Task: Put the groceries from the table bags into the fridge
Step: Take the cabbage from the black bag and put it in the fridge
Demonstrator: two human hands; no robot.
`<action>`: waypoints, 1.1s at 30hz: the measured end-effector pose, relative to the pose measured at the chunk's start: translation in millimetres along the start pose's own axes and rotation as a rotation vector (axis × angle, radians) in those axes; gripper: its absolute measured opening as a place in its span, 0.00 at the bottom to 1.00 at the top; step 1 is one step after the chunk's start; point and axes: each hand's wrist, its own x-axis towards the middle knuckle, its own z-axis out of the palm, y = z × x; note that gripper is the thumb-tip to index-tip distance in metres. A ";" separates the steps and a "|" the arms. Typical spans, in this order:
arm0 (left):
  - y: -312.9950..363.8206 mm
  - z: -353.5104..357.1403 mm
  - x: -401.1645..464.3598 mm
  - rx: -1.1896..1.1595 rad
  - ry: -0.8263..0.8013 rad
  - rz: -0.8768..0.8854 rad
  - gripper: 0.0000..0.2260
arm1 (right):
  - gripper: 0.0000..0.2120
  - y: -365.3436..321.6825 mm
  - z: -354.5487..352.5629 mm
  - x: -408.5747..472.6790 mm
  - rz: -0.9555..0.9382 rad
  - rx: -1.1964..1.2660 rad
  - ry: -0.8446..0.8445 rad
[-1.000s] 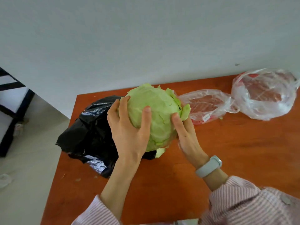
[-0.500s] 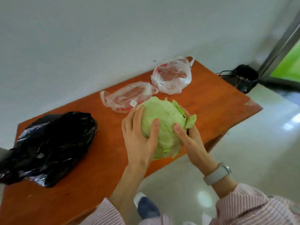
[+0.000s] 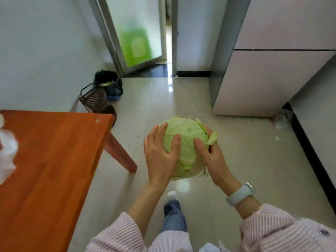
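A pale green cabbage is carried in the air above the tiled floor, right of the table. My left hand grips its left side with fingers spread around it. My right hand grips its right side, thumb on the front. The white fridge stands at the upper right with its doors closed. The orange wooden table lies at the left. A clear plastic bag shows at the table's left edge, mostly cut off.
A dark wire basket and a black bin stand on the floor by the wall behind the table. A glass door stands ajar at the back. Open tiled floor stretches between me and the fridge.
I turned right, away from the table, with the cabbage held in both hands. The black bag and most clear bags left the view. The fridge and the doorway came into view.
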 end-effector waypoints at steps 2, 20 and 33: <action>22.5 45.0 26.4 -0.032 -0.102 0.068 0.30 | 0.36 -4.5 -41.6 21.0 -0.015 0.000 0.121; 302.6 403.7 282.7 -0.351 -0.387 0.547 0.30 | 0.30 -153.4 -382.9 282.7 -0.352 -0.091 0.658; 540.1 584.2 426.9 -0.510 -0.076 0.777 0.28 | 0.32 -310.0 -621.2 467.9 -0.755 -0.147 0.515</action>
